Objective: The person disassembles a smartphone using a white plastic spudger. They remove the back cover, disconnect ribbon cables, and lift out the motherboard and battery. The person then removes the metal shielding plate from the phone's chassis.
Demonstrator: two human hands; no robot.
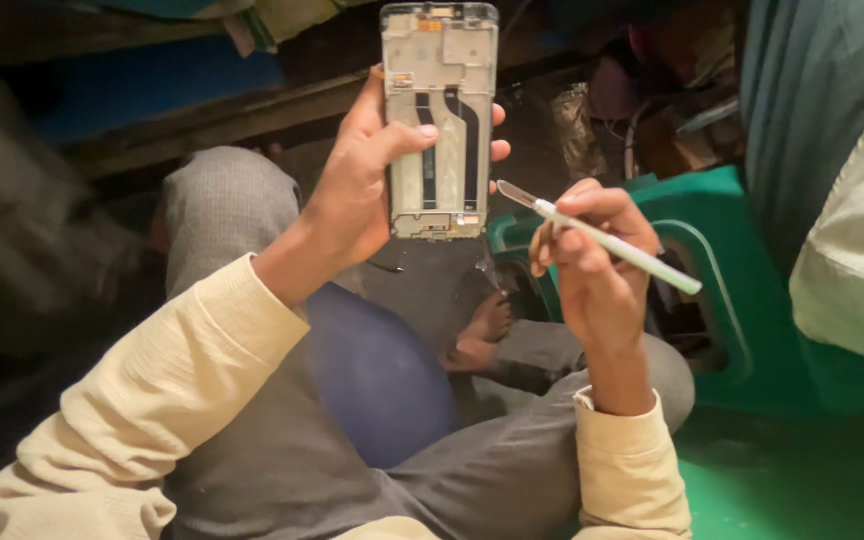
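Sitting cross-legged beside a green stool (722,210), a person holds up an opened phone (439,120) and a tool (602,240).

Grey trousers and cream sleeves fill the lower view, with a bare foot (480,335) tucked between the knees. The left hand (362,185) has its fingers closed round the phone, thumb across the exposed white inner frame and black ribbon strips, keeping it upright above the lap. Just to its right, the right hand (592,250) has its fingers pinched shut on the slim white tool like a pen, its flat metal tip pointing toward the phone's lower right corner, close by but not touching.
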